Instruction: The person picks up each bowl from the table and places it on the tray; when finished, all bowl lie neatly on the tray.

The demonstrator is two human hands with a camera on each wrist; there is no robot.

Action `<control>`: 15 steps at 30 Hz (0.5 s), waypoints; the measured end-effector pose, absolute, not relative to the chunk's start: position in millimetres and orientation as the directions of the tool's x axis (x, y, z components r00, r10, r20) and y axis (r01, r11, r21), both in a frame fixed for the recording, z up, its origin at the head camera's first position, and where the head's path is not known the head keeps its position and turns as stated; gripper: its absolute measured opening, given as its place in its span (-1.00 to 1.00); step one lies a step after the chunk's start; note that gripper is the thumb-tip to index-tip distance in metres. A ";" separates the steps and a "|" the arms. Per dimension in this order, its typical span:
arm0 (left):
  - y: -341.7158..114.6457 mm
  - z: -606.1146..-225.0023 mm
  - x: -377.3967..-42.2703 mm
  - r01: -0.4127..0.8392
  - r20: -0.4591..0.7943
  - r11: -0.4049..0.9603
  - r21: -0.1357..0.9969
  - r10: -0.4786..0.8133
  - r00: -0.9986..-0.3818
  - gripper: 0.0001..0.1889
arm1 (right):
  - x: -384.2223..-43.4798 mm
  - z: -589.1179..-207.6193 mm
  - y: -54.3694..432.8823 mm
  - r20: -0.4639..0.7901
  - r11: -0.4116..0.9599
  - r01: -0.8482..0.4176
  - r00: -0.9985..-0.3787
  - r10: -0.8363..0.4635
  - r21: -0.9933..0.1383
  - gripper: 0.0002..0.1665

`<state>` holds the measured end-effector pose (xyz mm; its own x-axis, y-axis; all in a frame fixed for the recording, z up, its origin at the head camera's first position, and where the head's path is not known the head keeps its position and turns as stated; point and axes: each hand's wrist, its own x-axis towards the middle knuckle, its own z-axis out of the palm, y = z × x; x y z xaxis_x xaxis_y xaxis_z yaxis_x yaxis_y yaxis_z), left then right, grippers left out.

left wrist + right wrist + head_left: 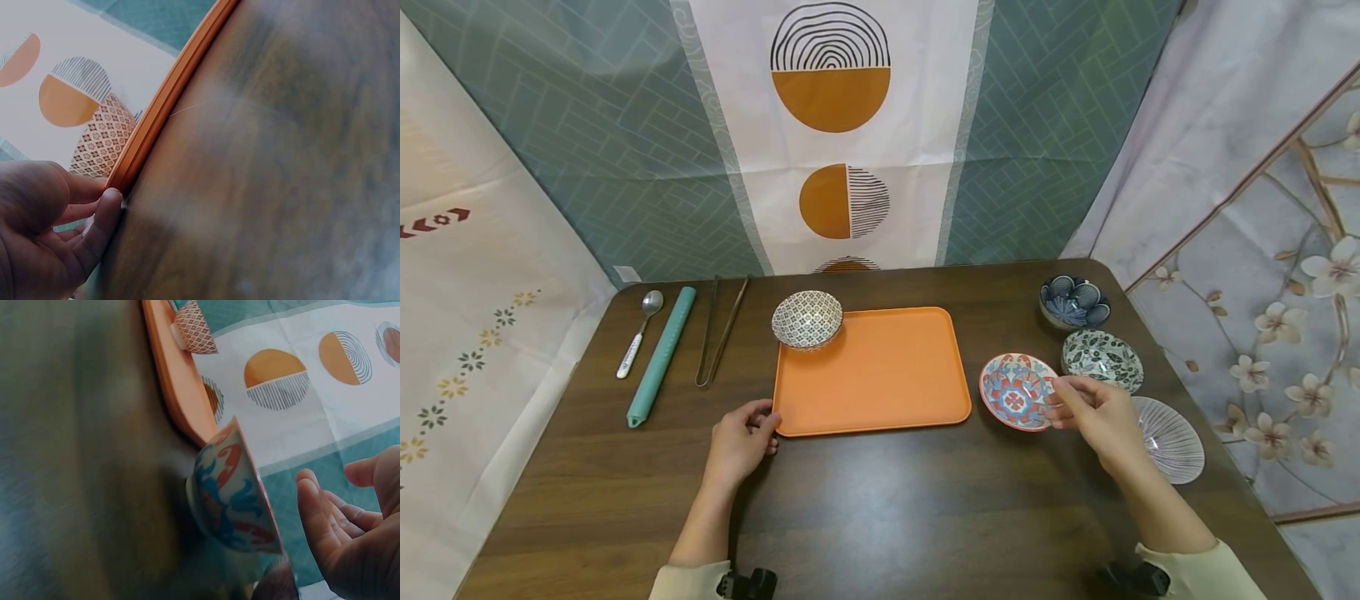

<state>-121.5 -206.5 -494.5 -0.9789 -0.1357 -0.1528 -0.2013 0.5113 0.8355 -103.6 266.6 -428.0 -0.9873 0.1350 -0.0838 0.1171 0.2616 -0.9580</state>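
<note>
While the red-and-blue bowl (1015, 390) sits right of the frame's centre, the right hand (1099, 417) is at its right rim, fingers parted, gripping nothing. At centre, the left hand (741, 442) pinches the lower-left corner of the orange tray (876, 379); a patterned bowl (807, 318) overlaps its upper-left corner. Tongs (724, 337) lie upper left on the table (925, 517).

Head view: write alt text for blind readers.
A person's right hand is at the rim of a red-and-blue bowl; the left hand grips an orange tray bearing a patterned bowl. Three more bowls sit right, spoon and tongs left.
</note>
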 end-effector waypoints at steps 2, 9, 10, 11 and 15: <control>-206.3 -494.0 -121.2 -0.199 -0.150 0.512 0.836 -0.136 -0.979 -0.67 | -97.7 -430.7 270.0 -0.092 0.258 0.123 -0.987 0.128 -0.958 -0.48; -206.7 -493.1 -120.4 -0.189 -0.138 0.515 0.836 -0.136 -0.981 -0.67 | -85.2 -443.1 274.4 -0.119 0.294 0.153 -0.984 0.133 -0.943 -0.58; -206.3 -492.8 -120.3 -0.189 -0.138 0.515 0.836 -0.137 -0.981 -0.68 | -83.6 -444.7 274.6 -0.133 0.300 0.168 -0.982 0.133 -0.939 -0.57; -206.2 -492.7 -120.2 -0.188 -0.136 0.515 0.837 -0.136 -0.981 -0.68 | -82.3 -446.4 274.9 -0.148 0.309 0.182 -0.980 0.131 -0.933 -0.55; -206.1 -493.4 -120.0 -0.182 -0.133 0.510 0.841 -0.132 -0.982 -0.67 | -77.2 -452.4 274.9 -0.199 0.342 0.224 -0.974 0.107 -0.913 -0.51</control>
<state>-120.0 -206.1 -493.4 -0.9823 -0.1318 -0.1329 -0.1822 0.5097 0.8409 -77.2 274.9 -452.4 -0.9741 0.1069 -0.1994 0.2243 0.3417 -0.9126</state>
